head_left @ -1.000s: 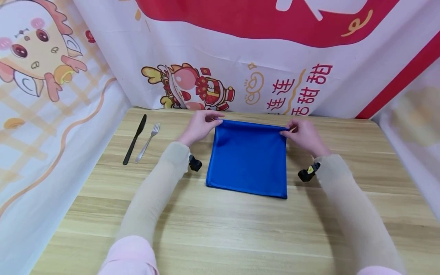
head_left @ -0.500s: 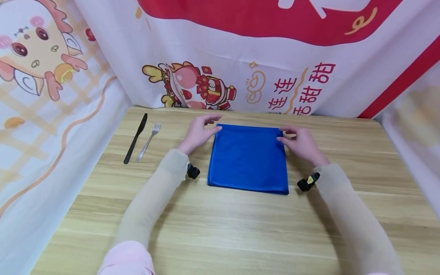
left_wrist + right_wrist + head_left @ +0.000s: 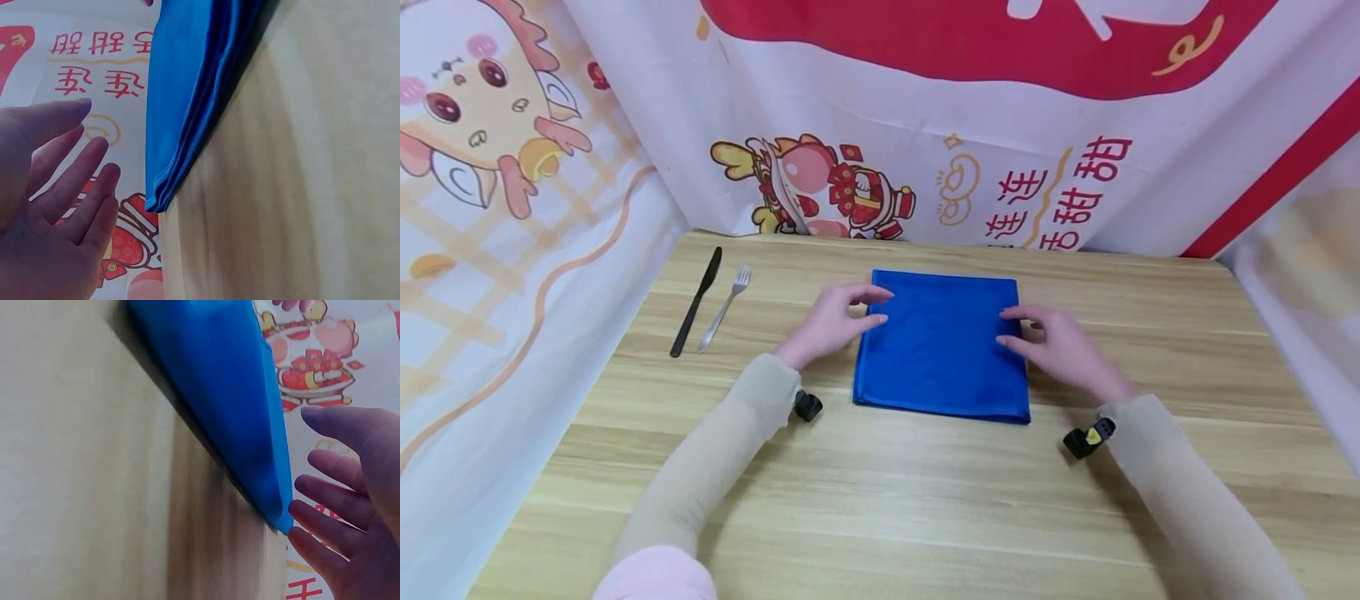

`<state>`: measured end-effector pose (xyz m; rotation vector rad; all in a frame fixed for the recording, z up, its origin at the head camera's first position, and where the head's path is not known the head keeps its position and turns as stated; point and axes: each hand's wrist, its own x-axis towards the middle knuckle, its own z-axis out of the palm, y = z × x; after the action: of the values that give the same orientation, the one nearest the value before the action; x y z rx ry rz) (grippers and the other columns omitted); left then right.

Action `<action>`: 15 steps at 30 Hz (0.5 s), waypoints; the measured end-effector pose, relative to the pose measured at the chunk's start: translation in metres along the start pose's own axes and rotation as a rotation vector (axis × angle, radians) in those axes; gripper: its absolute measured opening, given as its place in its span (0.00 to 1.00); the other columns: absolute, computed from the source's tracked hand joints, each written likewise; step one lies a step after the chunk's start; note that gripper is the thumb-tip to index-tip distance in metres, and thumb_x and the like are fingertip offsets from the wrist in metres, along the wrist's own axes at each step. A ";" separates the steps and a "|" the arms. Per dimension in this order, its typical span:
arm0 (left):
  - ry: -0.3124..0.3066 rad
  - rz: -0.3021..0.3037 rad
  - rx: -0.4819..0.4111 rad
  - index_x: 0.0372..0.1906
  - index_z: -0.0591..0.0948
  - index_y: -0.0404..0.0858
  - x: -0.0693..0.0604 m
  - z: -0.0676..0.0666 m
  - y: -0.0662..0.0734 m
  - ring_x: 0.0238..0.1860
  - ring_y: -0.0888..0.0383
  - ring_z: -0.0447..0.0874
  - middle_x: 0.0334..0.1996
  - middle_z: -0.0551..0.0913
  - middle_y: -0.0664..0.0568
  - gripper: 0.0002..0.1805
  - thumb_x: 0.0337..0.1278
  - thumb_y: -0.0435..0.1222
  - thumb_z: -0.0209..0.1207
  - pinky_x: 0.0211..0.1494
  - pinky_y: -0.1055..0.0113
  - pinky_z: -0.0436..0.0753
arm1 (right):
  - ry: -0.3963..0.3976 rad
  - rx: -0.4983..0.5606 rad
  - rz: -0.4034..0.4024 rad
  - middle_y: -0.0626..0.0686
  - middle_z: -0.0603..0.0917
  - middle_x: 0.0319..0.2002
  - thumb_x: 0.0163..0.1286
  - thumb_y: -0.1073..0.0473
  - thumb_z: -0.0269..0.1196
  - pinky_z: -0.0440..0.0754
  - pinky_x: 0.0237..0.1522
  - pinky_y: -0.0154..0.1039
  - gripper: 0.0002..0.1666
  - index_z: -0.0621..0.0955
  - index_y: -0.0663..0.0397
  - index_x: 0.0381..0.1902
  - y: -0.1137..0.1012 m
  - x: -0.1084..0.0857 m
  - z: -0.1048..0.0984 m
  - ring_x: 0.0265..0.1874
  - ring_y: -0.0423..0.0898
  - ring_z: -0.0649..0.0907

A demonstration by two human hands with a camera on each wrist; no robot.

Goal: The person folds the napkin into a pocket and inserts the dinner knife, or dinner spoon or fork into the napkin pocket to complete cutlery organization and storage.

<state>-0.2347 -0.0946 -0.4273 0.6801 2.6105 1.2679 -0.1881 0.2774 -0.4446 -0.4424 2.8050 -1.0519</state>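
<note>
Hovering, spread and empty, left hand (image 3: 835,322) and right hand (image 3: 1062,343) presumably let the cloth (image 3: 943,354) lie flat. Knife (image 3: 697,302) and fork (image 3: 725,307), near the table's (image 3: 925,500) far-left corner, leave it room.

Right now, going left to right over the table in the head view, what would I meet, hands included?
Knife, fork, left hand, blue cloth, right hand.
</note>
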 end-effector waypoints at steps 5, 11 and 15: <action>-0.024 -0.001 0.012 0.60 0.82 0.49 -0.013 0.001 0.001 0.61 0.57 0.75 0.58 0.81 0.59 0.17 0.69 0.40 0.65 0.67 0.50 0.72 | -0.013 -0.046 -0.055 0.59 0.78 0.65 0.71 0.45 0.68 0.76 0.60 0.61 0.30 0.79 0.54 0.65 -0.004 -0.013 0.002 0.65 0.60 0.75; -0.056 0.004 0.017 0.62 0.82 0.48 -0.032 0.002 0.001 0.62 0.57 0.75 0.59 0.81 0.60 0.20 0.68 0.42 0.66 0.66 0.51 0.74 | 0.015 -0.094 -0.132 0.57 0.80 0.63 0.70 0.47 0.69 0.76 0.60 0.60 0.29 0.81 0.54 0.63 -0.005 -0.025 0.005 0.63 0.58 0.77; -0.085 0.005 0.040 0.64 0.81 0.46 -0.045 0.003 -0.001 0.62 0.57 0.75 0.60 0.80 0.59 0.23 0.66 0.44 0.67 0.65 0.52 0.75 | 0.007 -0.096 -0.129 0.57 0.80 0.63 0.69 0.43 0.69 0.76 0.60 0.59 0.31 0.81 0.54 0.64 -0.005 -0.035 0.007 0.63 0.57 0.78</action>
<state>-0.1944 -0.1141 -0.4327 0.7316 2.5736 1.1639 -0.1518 0.2803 -0.4470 -0.6394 2.8752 -0.9458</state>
